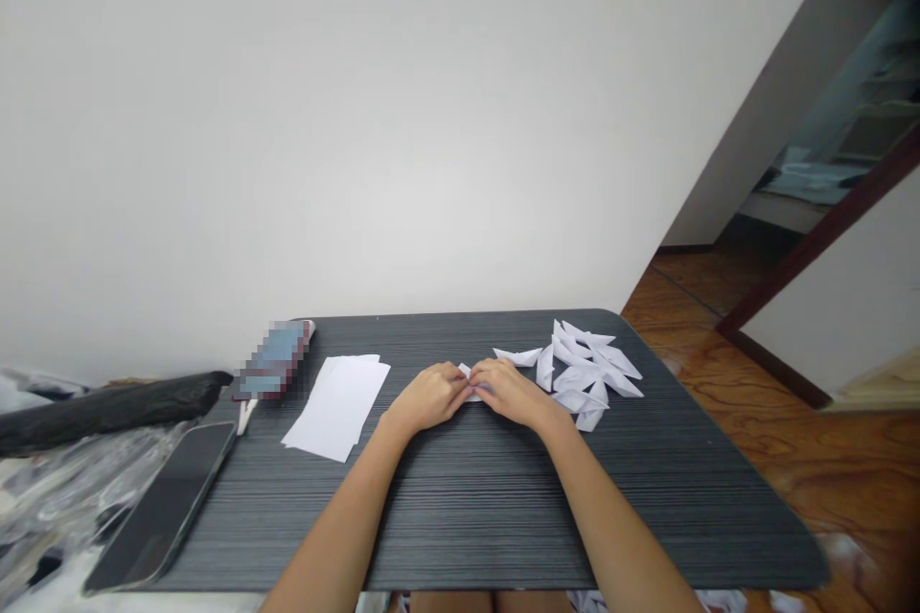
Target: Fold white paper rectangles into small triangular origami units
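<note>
My left hand [429, 397] and my right hand [507, 389] meet at the middle of a dark striped table [460, 517]. Both hands have their fingers curled and pinched on a small white piece of paper [469, 384] that lies between them on the tabletop. Only a small corner of that paper shows between the fingertips. A pile of several folded white paper pieces [584, 366] lies just right of my right hand. A small stack of flat white paper slips [337, 405] lies just left of my left hand.
A dark phone [164, 508] lies at the table's left front edge. A blurred blue object [274, 360] sits at the back left. A black bundle [101, 410] and clear plastic lie left of the table. A white wall stands behind; wooden floor and a doorway are at right.
</note>
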`<state>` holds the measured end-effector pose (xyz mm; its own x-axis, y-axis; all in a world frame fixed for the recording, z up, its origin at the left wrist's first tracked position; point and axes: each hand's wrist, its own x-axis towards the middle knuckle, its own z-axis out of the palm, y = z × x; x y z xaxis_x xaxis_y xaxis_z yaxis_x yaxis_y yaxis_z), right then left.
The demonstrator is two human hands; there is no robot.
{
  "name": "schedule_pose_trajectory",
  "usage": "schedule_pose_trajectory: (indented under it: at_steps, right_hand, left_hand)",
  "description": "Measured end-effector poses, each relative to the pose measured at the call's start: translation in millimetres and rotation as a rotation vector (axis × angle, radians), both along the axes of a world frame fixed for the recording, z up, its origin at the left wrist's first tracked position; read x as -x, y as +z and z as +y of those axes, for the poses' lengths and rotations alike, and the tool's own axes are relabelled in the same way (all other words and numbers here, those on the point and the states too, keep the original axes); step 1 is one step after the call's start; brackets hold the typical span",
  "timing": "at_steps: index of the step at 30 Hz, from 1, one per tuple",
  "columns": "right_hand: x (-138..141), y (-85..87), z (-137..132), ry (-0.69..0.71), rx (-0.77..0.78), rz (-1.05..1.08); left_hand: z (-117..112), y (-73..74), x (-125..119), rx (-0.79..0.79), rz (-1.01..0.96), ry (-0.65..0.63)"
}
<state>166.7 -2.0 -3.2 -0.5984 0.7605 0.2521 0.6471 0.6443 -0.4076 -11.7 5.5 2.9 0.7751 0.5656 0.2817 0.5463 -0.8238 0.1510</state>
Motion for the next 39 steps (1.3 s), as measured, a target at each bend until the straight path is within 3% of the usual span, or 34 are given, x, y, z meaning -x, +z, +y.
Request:
schedule_pose_trajectory:
  at_steps: [11,20,25,32,39]
  right_hand:
    - [11.1,-15.9,-2.8,-0.064,-0.124,-0.03]
    - [8.1,-28.0,-8.0,-0.066,-0.247,0.064]
    - [11.2,-32.9,-6.7,-0.096,-0.218,0.169]
    - [0.0,-34.2,-3.1,-0.029,-0.091,0.326]
    - [-5.8,-34.8,-1.6,-0.039,-0.023,0.38]
  left_hand:
    - [1.3,-10.5,6.8,-0.071,0.018,0.019]
    - [4.6,-30.1,-1.4,-0.156,0.038,-0.02]
    - [2.8,-26.0,1.4,-0.063,-0.01,0.0]
    - [2.8,-24.7,3.9,0.102,-0.098,0.052]
    - [0.5,-23.4,6.9,0.223,-0.18,-0.005]
